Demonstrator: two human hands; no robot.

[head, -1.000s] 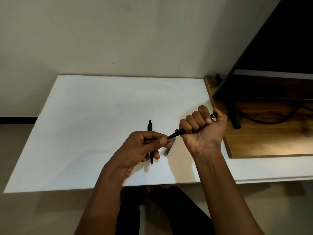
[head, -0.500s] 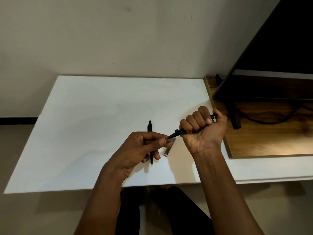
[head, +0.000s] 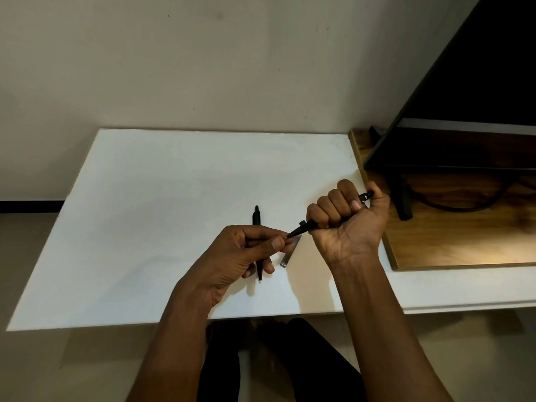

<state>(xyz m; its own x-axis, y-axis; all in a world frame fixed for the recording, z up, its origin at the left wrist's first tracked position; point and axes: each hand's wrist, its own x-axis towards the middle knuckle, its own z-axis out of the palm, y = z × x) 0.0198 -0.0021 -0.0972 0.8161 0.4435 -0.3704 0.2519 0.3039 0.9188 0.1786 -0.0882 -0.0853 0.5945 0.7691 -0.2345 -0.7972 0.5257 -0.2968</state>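
The right hand point(head: 348, 224) is closed in a fist round the barrel of a black pen point(head: 301, 229), held slanting above the white worktop point(head: 145, 213), its back end poking out beside the thumb. The left hand point(head: 240, 256) pinches the pen's pointed front end between thumb and forefinger. Under the left hand a second black pen point(head: 256, 220) lies on the worktop, a small grey metal piece point(head: 285, 261) just beside it.

You look at a dim scene. A warm light falls on the wooden board point(head: 464, 253) at the right and makes a bright patch there. Your left hand point(head: 237, 253) throws a soft shadow on the white table point(head: 145, 213). The wide lens bends the table edges. The focus is sharp.
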